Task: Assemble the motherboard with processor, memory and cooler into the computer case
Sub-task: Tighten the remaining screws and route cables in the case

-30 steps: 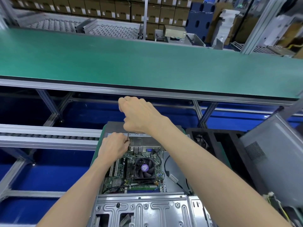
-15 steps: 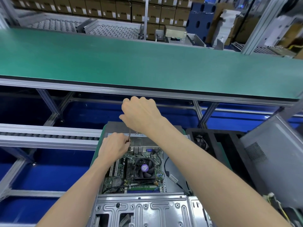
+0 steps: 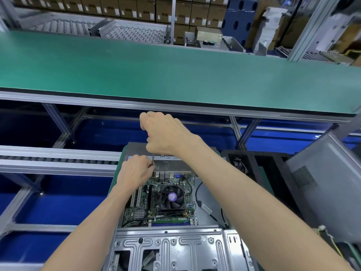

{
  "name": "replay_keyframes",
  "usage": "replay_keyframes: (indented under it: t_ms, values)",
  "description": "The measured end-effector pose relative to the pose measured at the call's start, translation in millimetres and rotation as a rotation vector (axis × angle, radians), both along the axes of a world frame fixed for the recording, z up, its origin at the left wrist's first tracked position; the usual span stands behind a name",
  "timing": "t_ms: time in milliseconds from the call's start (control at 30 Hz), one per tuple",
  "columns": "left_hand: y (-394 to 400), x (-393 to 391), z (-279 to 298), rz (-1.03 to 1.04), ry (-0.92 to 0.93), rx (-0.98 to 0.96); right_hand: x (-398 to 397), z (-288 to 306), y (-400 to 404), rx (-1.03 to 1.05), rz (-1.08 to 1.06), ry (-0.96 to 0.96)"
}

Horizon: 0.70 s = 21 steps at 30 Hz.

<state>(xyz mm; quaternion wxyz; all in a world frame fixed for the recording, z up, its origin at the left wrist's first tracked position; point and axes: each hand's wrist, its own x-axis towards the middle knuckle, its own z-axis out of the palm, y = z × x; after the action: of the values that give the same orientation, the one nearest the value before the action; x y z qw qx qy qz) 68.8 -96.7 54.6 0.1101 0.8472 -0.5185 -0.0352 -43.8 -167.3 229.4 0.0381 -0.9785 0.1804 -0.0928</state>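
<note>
Head view, forward and down, near case point(image 3: 168, 249)

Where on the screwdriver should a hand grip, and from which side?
Grip the handle at the top, from above, as the right hand does. The screwdriver stands nearly upright over the far-left corner of the motherboard, so its thin shaft is best only steadied near the tip from the left, where the left hand pinches it. The tip itself is hidden.
</note>
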Motion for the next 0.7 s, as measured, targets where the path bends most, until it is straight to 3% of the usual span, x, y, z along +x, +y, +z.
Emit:
replay_keyframes:
  t_ms: [167,333,500,700]
  values:
    - [-0.2,0.4,0.9,-0.014,-0.014,0.007,0.0,-4.7,-1.1,-0.183,-0.12,-0.03]
    - [-0.5,0.3,-0.4,-0.024,-0.034,0.014,-2.6,1.1,-3.2,0.029,-0.003,0.0]
    - [-0.8,-0.3,0.3,-0.032,-0.032,0.02,-0.6,-6.5,2.2,-0.196,-0.114,-0.069]
    - [-0.1,0.3,-0.1,-0.022,-0.035,0.023,-2.1,-2.2,-3.5,0.055,0.007,-0.03]
